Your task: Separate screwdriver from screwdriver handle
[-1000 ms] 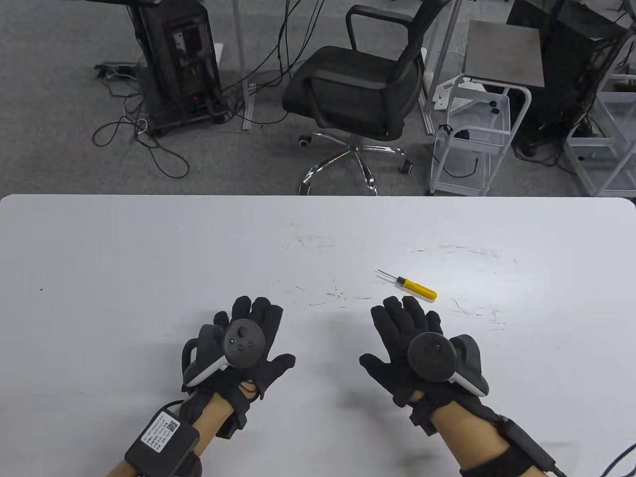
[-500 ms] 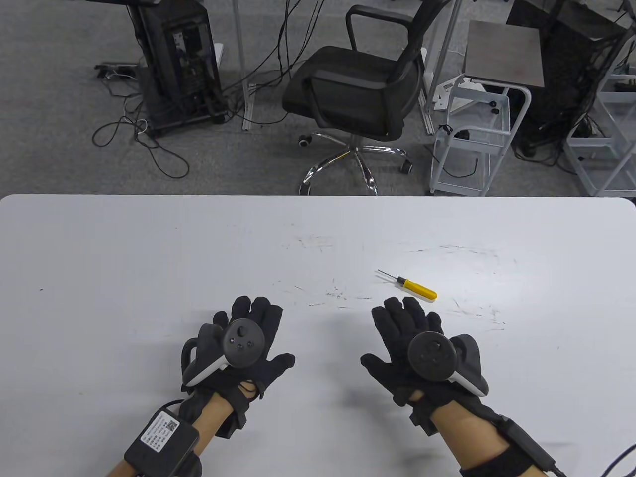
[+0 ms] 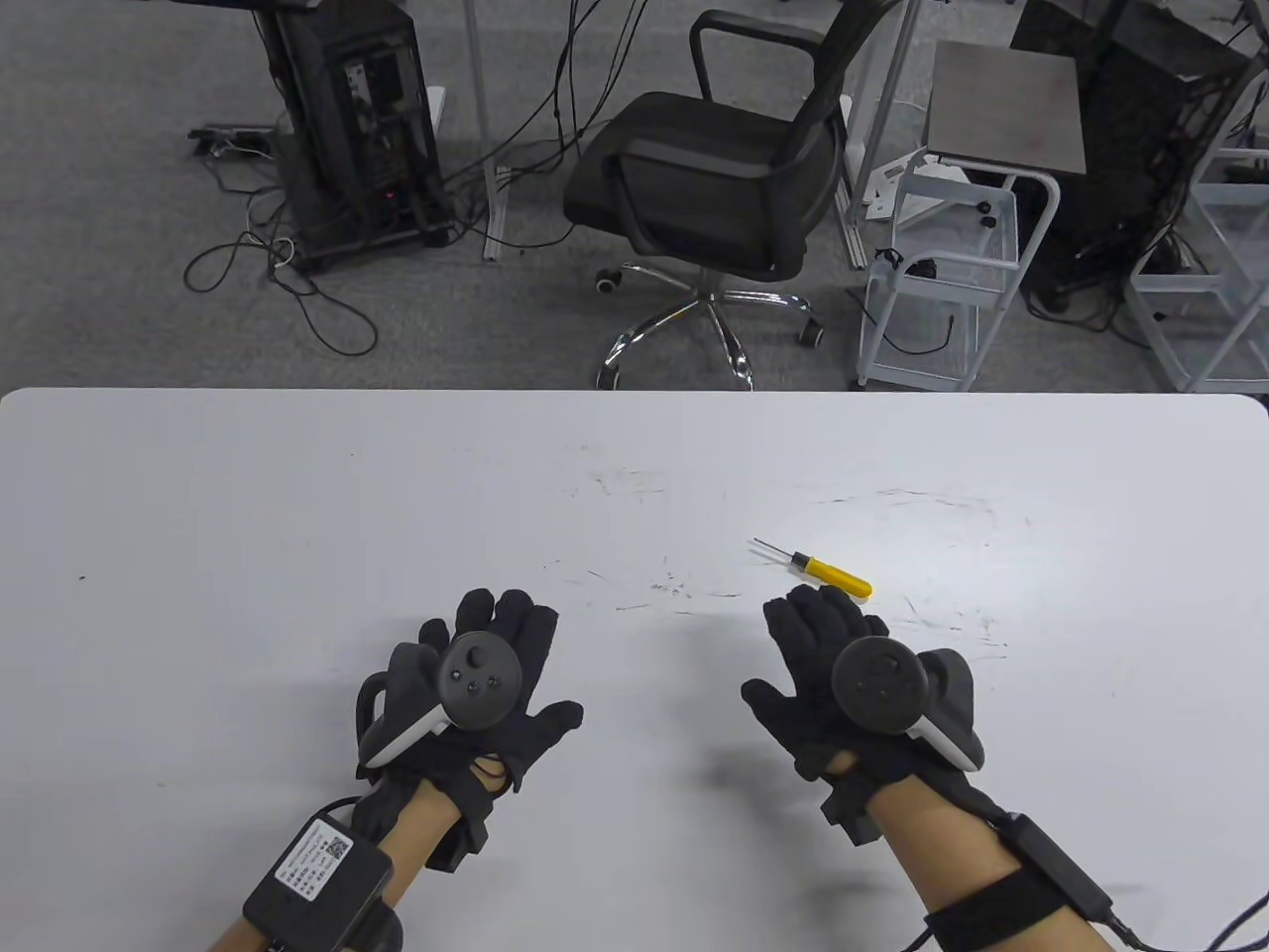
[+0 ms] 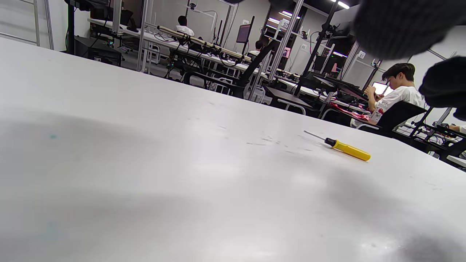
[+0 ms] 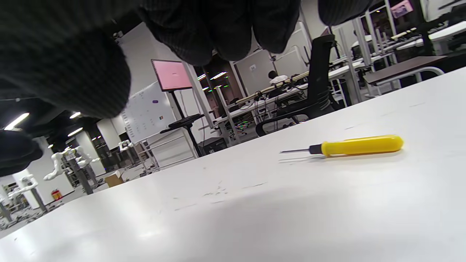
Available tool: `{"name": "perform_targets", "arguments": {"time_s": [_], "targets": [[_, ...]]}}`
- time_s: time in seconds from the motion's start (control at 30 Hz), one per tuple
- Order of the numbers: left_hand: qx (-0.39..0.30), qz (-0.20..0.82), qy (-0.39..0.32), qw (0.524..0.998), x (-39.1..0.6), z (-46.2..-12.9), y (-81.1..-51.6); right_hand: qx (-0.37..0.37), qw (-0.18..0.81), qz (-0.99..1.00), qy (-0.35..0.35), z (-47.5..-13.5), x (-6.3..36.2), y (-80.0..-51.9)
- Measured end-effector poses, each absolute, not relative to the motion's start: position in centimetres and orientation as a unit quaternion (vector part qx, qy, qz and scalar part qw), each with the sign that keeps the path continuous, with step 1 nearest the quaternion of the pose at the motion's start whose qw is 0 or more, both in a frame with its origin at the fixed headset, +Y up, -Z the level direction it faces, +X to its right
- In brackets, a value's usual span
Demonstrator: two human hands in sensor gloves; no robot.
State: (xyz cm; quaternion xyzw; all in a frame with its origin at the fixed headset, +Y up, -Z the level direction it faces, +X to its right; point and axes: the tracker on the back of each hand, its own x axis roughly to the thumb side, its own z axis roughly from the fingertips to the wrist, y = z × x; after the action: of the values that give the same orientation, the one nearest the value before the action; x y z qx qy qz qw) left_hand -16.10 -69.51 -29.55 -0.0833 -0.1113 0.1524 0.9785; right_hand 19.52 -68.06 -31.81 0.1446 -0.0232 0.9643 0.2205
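Right hand [image 3: 843,684] in black knit glove, palm hidden under tracker, fingers spread, empty, fingertips just short of screwdriver [image 3: 815,569] (smooth yellow plastic handle [image 5: 358,144], black collar, thin metal shaft), intact on scuffed white table [image 3: 248,555], left hand [image 3: 471,694] spread, empty, well apart.

Yellow screwdriver handle [image 3: 838,576], black collar, seemingly grey shaft; white scuffed table [image 3: 297,516].
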Motion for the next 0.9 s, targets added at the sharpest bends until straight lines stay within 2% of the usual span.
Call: {"name": "perform_targets", "arguments": {"time_s": [0.13, 0.3, 0.6, 0.9], "targets": [[-0.084, 0.151, -0.111, 0.979, -16.2, -29.6, -69.5, 0.106, 0.205, 0.972, -0.034, -34.0, 21.1, -67.9], [-0.085, 0.15, -0.109, 0.979, -16.3, -29.7, -69.5, 0.053, 0.178, 0.983, -0.006, -37.9, 22.2, -68.5], [-0.091, 0.148, -0.104, 0.979, -16.7, -29.8, -69.5, -0.025, 0.136, 0.989, 0.052, -44.7, 22.9, -71.7], [-0.096, 0.147, -0.099, 0.98, -17.4, -29.9, -69.4, -0.044, 0.064, 0.992, 0.096, -47.6, 21.7, -74.4]]}}
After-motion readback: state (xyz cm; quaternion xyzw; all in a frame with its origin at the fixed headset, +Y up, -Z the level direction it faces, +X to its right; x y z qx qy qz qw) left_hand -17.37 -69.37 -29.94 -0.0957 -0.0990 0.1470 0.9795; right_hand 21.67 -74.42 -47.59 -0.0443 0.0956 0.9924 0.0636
